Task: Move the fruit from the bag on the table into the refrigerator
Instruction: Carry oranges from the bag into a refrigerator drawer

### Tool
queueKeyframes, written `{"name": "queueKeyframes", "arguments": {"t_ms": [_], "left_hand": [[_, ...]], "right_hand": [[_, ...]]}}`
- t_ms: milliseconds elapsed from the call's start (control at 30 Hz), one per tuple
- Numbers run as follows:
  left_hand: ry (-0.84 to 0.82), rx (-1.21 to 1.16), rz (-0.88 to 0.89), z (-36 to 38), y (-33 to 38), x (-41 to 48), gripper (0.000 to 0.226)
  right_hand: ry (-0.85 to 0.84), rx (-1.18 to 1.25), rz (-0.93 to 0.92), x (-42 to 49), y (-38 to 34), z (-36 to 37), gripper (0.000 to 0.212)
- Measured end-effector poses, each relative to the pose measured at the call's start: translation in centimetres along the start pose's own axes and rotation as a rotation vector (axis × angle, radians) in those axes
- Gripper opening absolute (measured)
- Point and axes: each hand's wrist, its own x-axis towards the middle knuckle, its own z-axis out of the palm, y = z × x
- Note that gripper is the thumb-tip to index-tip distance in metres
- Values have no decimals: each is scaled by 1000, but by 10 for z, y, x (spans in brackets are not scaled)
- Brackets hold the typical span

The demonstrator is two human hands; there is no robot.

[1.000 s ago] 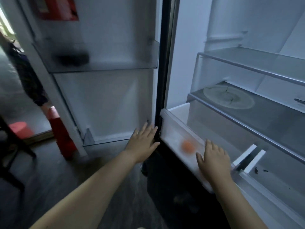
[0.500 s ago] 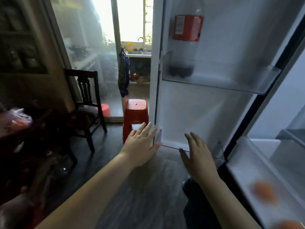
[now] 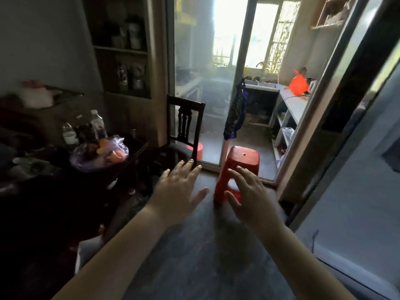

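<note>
A clear plastic bag holding orange fruit sits on the dark table at the left. My left hand is stretched out in front of me, fingers spread, empty, to the right of the bag and apart from it. My right hand is also out in front with fingers apart and nothing in it. The open refrigerator door fills the right edge of the view; the fridge's inside is out of view.
Several bottles stand on the table behind the bag. A dark wooden chair stands past the table. A red plastic stool is on the floor just beyond my hands, before a glass sliding door.
My view has swung left from the refrigerator drawer with fruit in it to the table and bag. My right hand left the drawer; both hands stay empty.
</note>
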Motion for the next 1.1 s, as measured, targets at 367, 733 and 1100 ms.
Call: {"name": "queueKeyframes", "arguments": {"t_ms": [367, 733, 1100], "left_hand": [[-32, 101, -231, -8, -214, 16, 87], [-91, 122, -440, 27, -335, 80, 72], [-135, 114, -675, 66, -446, 185, 70]], "right_hand": [[-110, 171, -200, 143, -142, 129, 59], [-193, 280, -364, 282, -182, 240, 59], [-401, 259, -530, 461, -171, 343, 59]]}}
